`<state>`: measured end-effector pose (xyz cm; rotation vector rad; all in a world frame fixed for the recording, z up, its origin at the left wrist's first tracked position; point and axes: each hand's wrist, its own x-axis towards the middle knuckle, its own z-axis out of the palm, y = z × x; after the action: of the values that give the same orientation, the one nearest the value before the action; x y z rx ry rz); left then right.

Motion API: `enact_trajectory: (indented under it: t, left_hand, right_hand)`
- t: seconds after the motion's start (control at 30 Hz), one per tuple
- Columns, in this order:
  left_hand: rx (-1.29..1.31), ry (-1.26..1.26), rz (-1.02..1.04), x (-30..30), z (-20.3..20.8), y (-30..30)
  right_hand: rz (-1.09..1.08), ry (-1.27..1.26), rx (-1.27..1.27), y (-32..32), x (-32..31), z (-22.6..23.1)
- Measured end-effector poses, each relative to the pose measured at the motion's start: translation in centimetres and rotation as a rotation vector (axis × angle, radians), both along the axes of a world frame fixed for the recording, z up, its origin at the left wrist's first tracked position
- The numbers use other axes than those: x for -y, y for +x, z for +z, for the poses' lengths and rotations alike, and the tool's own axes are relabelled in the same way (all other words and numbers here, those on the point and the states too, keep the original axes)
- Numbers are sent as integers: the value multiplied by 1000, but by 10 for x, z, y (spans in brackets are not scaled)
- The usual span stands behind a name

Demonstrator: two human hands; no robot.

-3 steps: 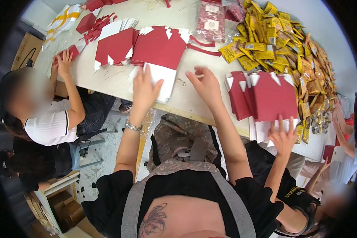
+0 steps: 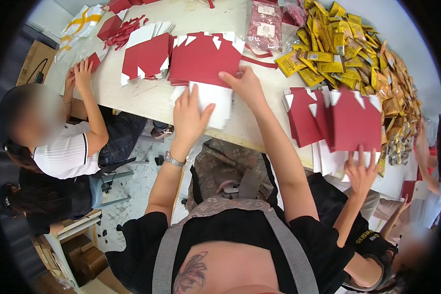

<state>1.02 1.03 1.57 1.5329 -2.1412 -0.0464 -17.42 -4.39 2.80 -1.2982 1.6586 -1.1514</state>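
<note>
A stack of flat, die-cut red-and-white cardboard sheets lies on the table in front of me, white flaps toward me. My left hand rests on the white flaps, fingers stretched out and thumb apart. At the stack's right edge, my right hand lays its thumb over the top red sheet, with the other fingers curled at the edge and partly hidden. Left of this stack sits another pile of red-and-white sheets.
A co-worker's hand touches more red sheets at right. Behind them is a heap of yellow packets. Red ribbons and a clear bag of pink contents lie at the back. Another person at left handles a small red piece.
My right hand has moved left from the bare table onto the stack's right edge. My left hand stays on the white flaps. The whole view has shifted slightly.
</note>
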Motion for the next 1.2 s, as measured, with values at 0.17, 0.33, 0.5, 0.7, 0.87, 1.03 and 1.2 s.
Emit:
enact_trajectory:
  t: [0.17,0.33,0.5,0.7,0.87,1.03,1.2]
  left_hand:
    - [-397,176,55,1,-10,1]
    - [-430,-159,134,24,19,12]
    - [-1166,23,-34,12,67,-17]
    - [-1379,188,-119,-35,81,-55]
    - [-1174,195,-165,-63,69,-66]
    - [-1028,54,-191,-84,72,-72]
    - [-1493,542,-339,-119,86,-53]
  right_hand:
    - [133,182,270,-50,36,-25]
    - [24,-117,-284,-52,23,6]
    - [283,-109,-78,-47,-74,51]
    - [440,-272,89,-58,-150,49]
    - [353,-190,320,-57,-164,73]
    - [107,-274,284,-45,-160,59]
    - [153,-246,550,-57,-151,55]
